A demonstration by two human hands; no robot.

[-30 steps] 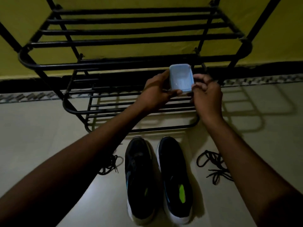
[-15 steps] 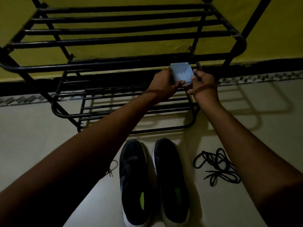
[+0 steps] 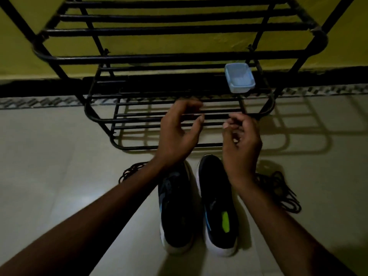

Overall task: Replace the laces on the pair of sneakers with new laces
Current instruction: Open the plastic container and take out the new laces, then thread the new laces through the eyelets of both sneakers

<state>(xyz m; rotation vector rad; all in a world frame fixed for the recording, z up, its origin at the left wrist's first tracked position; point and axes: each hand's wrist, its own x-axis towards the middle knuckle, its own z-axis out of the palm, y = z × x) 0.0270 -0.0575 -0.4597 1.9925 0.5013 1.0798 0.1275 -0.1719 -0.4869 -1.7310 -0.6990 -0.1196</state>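
Two black sneakers with white soles stand side by side on the floor, the left sneaker and the right sneaker, toes toward the rack. A bundle of black laces lies on the floor to their right. Another bundle of black laces shows left of my left forearm. My left hand and my right hand hover above the sneakers' toes, fingers loosely curled, holding nothing. A small blue plastic box sits on the rack's middle shelf, apart from both hands.
A black metal shoe rack with barred shelves stands against a yellow wall straight ahead. The floor is pale tile, dimly lit, with the rack's shadow falling to the right.
Both hands let go of the blue box, which now rests on the rack shelf. The hands drew back toward me and down over the sneakers.
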